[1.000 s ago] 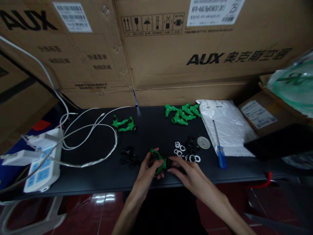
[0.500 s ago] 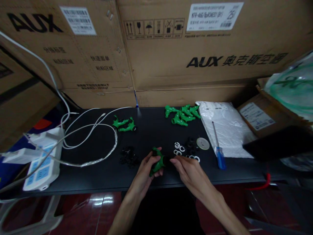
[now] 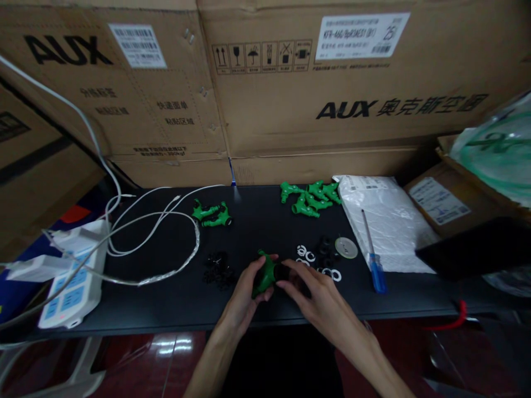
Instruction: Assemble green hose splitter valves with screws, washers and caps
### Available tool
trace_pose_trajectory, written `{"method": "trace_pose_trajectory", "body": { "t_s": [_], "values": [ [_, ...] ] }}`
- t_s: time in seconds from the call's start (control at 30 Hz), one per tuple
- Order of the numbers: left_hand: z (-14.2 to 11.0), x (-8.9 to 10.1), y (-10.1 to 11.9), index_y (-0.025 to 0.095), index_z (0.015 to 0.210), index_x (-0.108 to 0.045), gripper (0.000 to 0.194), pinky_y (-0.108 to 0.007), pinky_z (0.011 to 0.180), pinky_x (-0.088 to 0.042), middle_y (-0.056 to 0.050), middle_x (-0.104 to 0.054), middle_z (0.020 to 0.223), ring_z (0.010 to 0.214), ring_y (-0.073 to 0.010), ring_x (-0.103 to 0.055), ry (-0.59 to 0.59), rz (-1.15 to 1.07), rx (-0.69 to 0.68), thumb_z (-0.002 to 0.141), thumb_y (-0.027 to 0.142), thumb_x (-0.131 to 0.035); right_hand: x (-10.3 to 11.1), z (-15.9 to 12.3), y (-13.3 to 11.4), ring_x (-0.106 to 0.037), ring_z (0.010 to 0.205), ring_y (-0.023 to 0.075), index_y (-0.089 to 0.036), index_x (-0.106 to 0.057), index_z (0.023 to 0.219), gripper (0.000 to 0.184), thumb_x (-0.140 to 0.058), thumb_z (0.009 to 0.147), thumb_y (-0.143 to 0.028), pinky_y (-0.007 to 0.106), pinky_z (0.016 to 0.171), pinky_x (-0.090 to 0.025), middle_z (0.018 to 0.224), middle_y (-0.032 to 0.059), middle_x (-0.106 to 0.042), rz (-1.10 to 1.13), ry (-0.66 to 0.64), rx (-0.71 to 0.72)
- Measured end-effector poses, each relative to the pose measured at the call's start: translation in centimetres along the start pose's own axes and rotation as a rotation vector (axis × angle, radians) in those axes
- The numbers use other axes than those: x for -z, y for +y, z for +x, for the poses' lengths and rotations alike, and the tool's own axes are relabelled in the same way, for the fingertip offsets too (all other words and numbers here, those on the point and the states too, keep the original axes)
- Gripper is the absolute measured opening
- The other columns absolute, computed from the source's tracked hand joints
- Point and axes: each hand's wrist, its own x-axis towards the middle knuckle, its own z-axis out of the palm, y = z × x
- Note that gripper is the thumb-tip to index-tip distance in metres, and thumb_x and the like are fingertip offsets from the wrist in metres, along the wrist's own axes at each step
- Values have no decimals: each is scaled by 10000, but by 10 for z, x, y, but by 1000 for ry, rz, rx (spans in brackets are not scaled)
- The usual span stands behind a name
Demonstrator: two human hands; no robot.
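Note:
My left hand (image 3: pixel 244 292) is closed round a green plastic fitting (image 3: pixel 264 275) near the front edge of the black table (image 3: pixel 174 287). My right hand (image 3: pixel 309 292) pinches a small black ring part (image 3: pixel 282 271) at the right end of that fitting. Just right of my hands lie several white rings (image 3: pixel 307 255) and black rings (image 3: pixel 324 246). A heap of small black parts (image 3: pixel 218 265) lies to the left. A pair of green fittings (image 3: pixel 211 214) rests further back on the left, and a pile of green fittings (image 3: pixel 307 198) at the back.
A blue-handled screwdriver (image 3: pixel 373 255) lies on a white plastic bag (image 3: pixel 381 215) at right, by a round metal disc (image 3: pixel 345 247). White cables (image 3: pixel 153 232) and a white power strip (image 3: pixel 72 282) fill the left. Big cardboard boxes (image 3: pixel 290 83) wall the back.
Both hands have stayed on the green fitting, which my left hand has tilted a little. My right fingers have shifted on the black part at its end. The camera has tipped slightly.

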Motion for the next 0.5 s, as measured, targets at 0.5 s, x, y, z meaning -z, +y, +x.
{"method": "trace_pose_trajectory", "body": {
  "t_s": [0.5],
  "values": [
    [4,5,-1,186,1126,-792,411,-201,533,-323,-20,-648,817,596,-73,-458,-70,-11,-28,796,431,-771,-8,0,-1,-704,899,170,-277,-517,1411,465,-648,968,-223,309,878,-575,1034,24,-717,103,36,23]
  ]
}}
